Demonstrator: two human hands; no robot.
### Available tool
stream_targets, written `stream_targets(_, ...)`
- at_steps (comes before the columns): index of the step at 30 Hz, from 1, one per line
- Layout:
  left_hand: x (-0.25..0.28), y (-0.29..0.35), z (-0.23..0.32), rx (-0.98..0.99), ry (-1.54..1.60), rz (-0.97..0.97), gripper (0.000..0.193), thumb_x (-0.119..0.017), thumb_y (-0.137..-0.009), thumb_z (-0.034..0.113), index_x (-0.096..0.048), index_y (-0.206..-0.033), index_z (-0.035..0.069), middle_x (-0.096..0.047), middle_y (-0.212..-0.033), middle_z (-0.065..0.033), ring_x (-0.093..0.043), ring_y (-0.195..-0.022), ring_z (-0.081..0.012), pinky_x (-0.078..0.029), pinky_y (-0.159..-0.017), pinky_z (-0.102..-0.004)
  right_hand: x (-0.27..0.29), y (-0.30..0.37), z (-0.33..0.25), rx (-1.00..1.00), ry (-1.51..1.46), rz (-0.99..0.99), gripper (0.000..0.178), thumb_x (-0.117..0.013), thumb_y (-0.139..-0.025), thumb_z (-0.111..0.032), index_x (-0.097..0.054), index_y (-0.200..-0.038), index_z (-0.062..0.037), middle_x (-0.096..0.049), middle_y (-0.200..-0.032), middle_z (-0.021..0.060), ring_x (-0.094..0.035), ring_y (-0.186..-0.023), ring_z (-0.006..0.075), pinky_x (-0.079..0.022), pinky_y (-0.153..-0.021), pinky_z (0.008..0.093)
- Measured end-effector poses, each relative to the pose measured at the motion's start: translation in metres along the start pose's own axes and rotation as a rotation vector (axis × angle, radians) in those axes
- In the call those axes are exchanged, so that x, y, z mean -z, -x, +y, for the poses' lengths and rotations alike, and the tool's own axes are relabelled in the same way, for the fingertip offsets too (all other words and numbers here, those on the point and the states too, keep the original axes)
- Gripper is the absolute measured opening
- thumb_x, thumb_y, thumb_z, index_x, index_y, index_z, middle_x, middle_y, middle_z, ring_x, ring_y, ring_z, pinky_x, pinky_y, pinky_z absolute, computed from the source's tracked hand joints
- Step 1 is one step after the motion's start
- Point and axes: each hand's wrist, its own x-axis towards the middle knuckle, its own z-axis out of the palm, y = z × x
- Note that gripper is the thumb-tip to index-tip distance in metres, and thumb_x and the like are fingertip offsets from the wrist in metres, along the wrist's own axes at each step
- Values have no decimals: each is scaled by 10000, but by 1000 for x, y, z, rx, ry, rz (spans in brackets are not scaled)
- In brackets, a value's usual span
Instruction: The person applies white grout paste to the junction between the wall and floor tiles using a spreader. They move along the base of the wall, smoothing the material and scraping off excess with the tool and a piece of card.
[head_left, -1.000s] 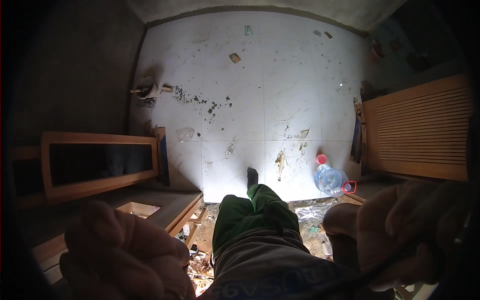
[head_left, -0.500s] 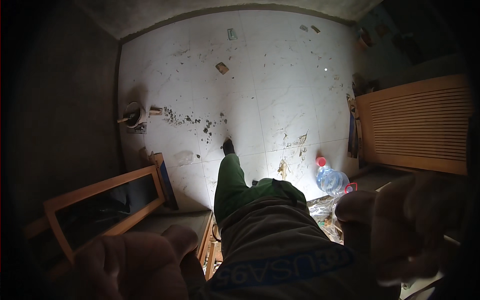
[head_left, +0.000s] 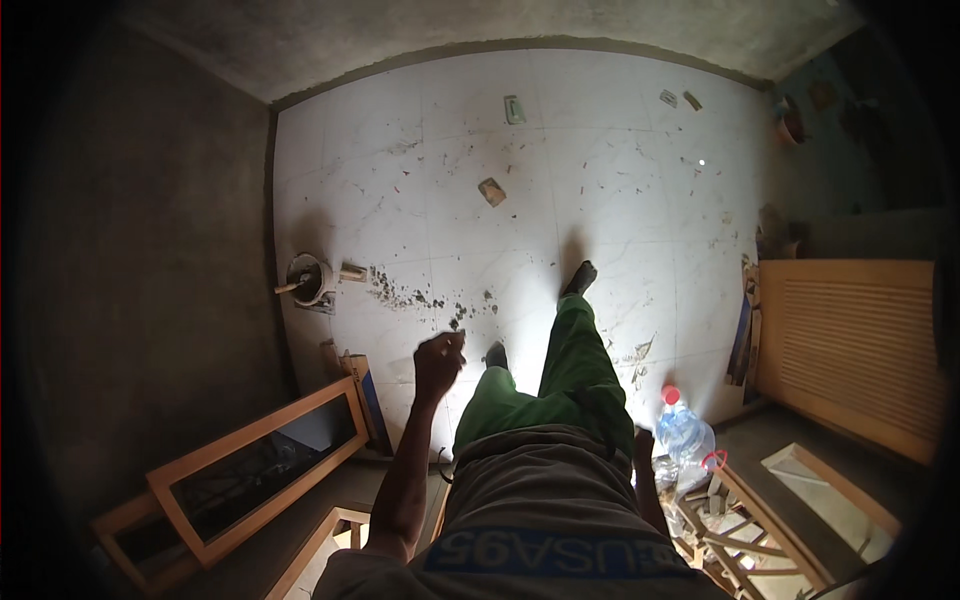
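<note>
My left hand (head_left: 440, 362) is out in front of my left hip, its fingers curled in and no object showing in them. Beneath it lies the pale tiled floor (head_left: 470, 230), with dark crumbs of debris (head_left: 440, 303) just beyond. My right hand (head_left: 645, 440) hangs beside my right hip, mostly behind my shirt and trousers, its fingers hard to make out. Closest to it is a clear plastic bottle (head_left: 684, 436) with a red cap and a red handle.
A bucket (head_left: 309, 279) with a tool in it stands by the left wall. Wood-framed panels (head_left: 262, 470) lean at the near left, and a slatted wooden door (head_left: 850, 350) at the right. Flat scraps (head_left: 492, 192) lie about the floor. Wooden frames (head_left: 745, 540) are behind the bottle.
Both hands have dropped from close in front of the camera to beside my body. My right foot has stepped forward, and the floor shows from a shifted view.
</note>
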Motion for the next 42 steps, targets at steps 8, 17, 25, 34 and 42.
stream_targets(8,-90,-131,99,79,-153,54,318,-622,-981,319,-801,-1033,60,-768,-971,-205,-740,-940,-392,-576,-857,-450,17,-136,30,-333,16,-456,294,-651,-979,-305,-701,-919,-21,-713,-820,150,-697,-749,278,-555,-671,440)
stream_targets(17,-146,-302,164,312,101,-126,483,-585,-1038,168,-537,-1488,-2,-762,-1114,-139,-774,-933,-233,-553,-716,-299,317,-576,-166,12,-515,174,370,-649,-961,-241,-747,-1197,26,-782,-899,193,-774,-796,242,-590,-733,362)
stream_targets(25,-183,-311,101,818,131,-36,180,-596,-1006,184,-696,-1054,42,-730,-892,-92,-698,-700,-187,-467,-534,-296,389,-687,-223,-96,-560,174,359,-625,-981,-261,-755,-1197,-6,-783,-934,193,-784,-857,270,-606,-776,364)
stream_targets(34,-255,-617,257,625,13,-223,197,-577,-1018,111,-686,-1140,1,-748,-932,-123,-700,-680,-174,-459,-469,-276,224,-560,-108,-479,-214,-363,216,-629,-921,-254,-681,-779,-99,-688,-734,118,-673,-646,267,-530,-576,425)
stream_targets(42,-406,-910,618,9,-72,-329,266,-646,-993,127,-738,-1206,-3,-744,-894,-76,-675,-752,-130,-531,-640,-274,332,-695,-101,-603,-970,75,158,-694,-884,-192,-715,-777,-79,-710,-743,81,-679,-679,181,-507,-581,367)
